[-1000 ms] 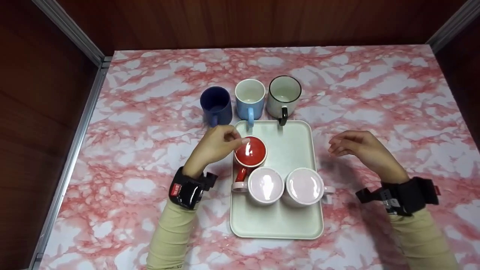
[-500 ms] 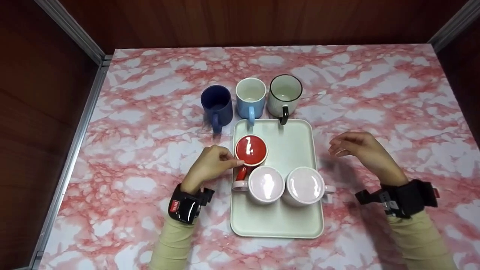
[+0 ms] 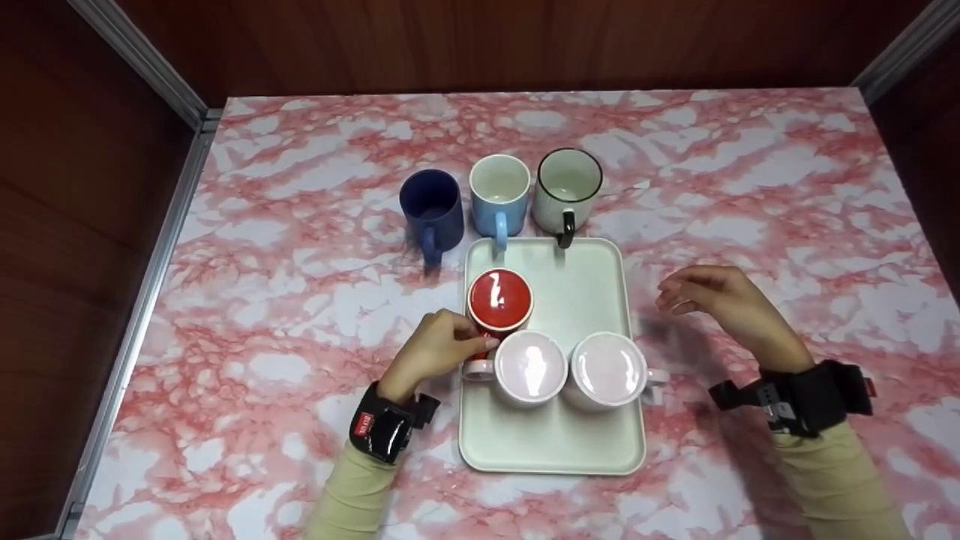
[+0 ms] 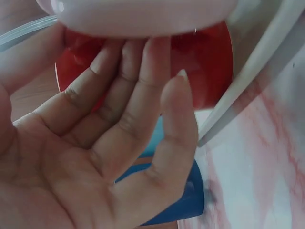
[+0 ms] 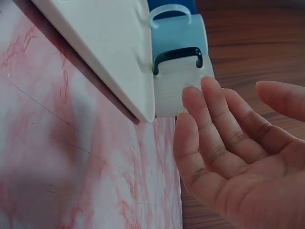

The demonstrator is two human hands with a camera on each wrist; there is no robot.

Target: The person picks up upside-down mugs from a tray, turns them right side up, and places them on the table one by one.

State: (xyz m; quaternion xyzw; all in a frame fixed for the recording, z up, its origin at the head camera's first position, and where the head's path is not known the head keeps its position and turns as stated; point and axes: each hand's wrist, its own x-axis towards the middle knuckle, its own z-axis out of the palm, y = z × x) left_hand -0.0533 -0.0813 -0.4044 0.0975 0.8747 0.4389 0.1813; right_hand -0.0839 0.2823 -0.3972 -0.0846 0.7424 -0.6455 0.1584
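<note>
A red mug (image 3: 499,298) stands bottom up on the pale tray (image 3: 555,457). My left hand (image 3: 439,346) is at its handle, thumb and fingertips closing round it from the left. In the left wrist view the fingers (image 4: 128,114) reach toward the red mug, their tips partly hidden behind a pink mug (image 4: 147,16). Two pale pink mugs (image 3: 532,367) (image 3: 608,370), also bottom up, stand side by side just nearer than the red one, handles pointing outward. My right hand (image 3: 712,296) hovers right of the tray with loosely bent fingers and holds nothing.
Behind the tray stand three upright mugs in a row: dark blue (image 3: 433,214), light blue (image 3: 500,217) and whitish with a black handle (image 3: 559,214). The latter two handles overlap the tray's far rim. Dark wood panels (image 3: 480,45) enclose the marbled table (image 3: 247,330).
My left hand has come down from the red mug's far left side toward me, to its handle. My right hand and the mugs stay in place.
</note>
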